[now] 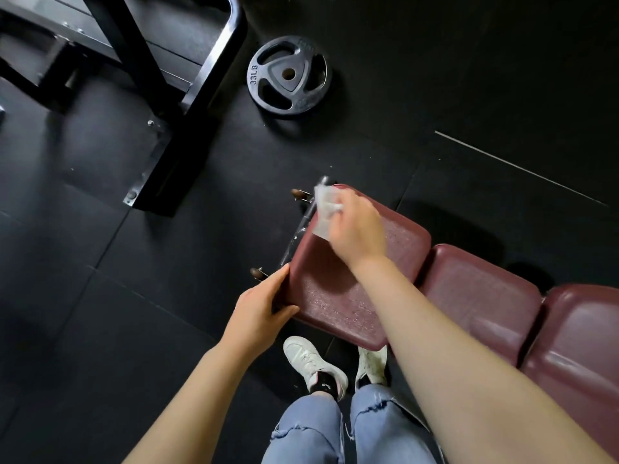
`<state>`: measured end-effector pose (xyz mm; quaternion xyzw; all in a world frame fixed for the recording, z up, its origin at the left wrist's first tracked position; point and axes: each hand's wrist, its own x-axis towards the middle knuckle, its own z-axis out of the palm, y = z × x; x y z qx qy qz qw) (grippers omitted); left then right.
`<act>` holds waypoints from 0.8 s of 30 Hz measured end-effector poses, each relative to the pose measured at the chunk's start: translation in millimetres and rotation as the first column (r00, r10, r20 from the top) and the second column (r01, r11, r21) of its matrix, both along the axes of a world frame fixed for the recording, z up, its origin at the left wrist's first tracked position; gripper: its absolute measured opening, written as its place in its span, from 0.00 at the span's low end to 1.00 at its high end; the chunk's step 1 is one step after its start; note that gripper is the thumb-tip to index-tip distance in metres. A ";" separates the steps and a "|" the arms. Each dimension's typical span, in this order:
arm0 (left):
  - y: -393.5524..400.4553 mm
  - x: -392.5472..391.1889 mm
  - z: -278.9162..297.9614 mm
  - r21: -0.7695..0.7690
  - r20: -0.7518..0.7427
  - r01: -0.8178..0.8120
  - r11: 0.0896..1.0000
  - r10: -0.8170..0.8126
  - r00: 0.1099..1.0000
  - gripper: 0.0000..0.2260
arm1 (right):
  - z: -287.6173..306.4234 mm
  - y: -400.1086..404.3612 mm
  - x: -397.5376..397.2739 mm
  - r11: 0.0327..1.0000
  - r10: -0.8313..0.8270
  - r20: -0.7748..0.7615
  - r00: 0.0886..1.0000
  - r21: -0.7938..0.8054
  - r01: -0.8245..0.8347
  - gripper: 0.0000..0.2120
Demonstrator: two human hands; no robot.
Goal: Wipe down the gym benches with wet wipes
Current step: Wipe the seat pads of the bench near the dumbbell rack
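The right hand (356, 229) pinches a crumpled white wet wipe (324, 209) between its fingers and holds it over the far corner of the end pad of a dark red padded vinyl gym bench (338, 296); whether the wipe presses on the vinyl or sits just above it cannot be told, as it is blurred. The left hand (263, 311) grasps the near corner of that same pad, thumb on top and fingers curled under the edge. The bench's other two red pads run off to the right of the right forearm. Just beyond the right hand's fingertips a shiny metal crossbar (303, 226) with small brown end caps lies beneath the pad's end. Farther out, well apart from both hands, a round black iron weight plate (289, 77) marked 33LB lies flat on the black rubber floor (100, 296). Below the left hand stand two white sneakers (311, 361) and ripped light-blue jeans (335, 430).
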<state>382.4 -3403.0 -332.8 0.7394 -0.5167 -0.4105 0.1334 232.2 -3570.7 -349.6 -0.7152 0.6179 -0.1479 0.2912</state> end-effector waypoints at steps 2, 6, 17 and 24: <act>2.2 -0.7 -1.4 -0.003 0.003 -0.003 1.000 0.003 1.000 0.36 | 4.4 -10.1 17.7 0.983 0.149 -0.030 0.988 -0.105 -0.151 0.07; 3.2 -2.9 -0.2 0.017 -0.023 -0.048 0.999 0.049 0.999 0.36 | 1.5 -5.6 -33.7 0.990 0.118 -0.049 0.992 -0.077 -0.121 0.16; 2.0 -4.2 0.7 0.047 -0.018 -0.066 0.997 0.066 0.998 0.36 | -28.5 14.1 -105.5 0.951 -0.259 -0.094 0.961 0.146 0.271 0.11; 2.8 -4.7 2.0 0.049 -0.006 -0.074 0.996 0.074 0.997 0.35 | 11.8 -48.5 19.7 0.929 0.364 -0.101 0.926 -0.040 -0.369 0.09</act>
